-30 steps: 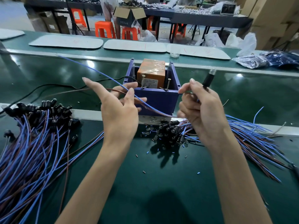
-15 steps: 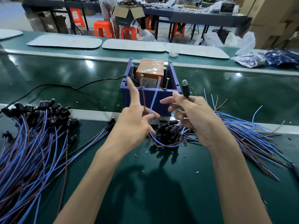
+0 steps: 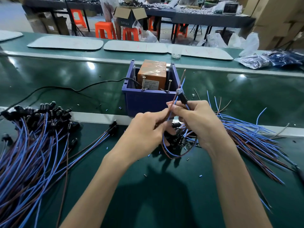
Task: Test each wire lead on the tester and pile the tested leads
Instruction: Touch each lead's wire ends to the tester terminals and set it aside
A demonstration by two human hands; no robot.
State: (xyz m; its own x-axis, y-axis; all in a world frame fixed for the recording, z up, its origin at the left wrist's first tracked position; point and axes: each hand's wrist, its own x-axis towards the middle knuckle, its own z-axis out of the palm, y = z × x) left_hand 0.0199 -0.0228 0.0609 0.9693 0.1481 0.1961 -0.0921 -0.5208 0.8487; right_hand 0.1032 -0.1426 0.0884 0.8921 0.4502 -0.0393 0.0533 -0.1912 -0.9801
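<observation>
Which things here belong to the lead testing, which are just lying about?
Job: blue-and-brown wire lead with black plug, held by left hand and right hand; orange tester box in blue plastic bin; left lead pile; right lead pile.
Lying about: grey flat pads; clear plastic bags.

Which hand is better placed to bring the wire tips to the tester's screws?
Probably left: the left hand pinches the wires below their upright tips, near the screws; the right hand grips the plug.
</observation>
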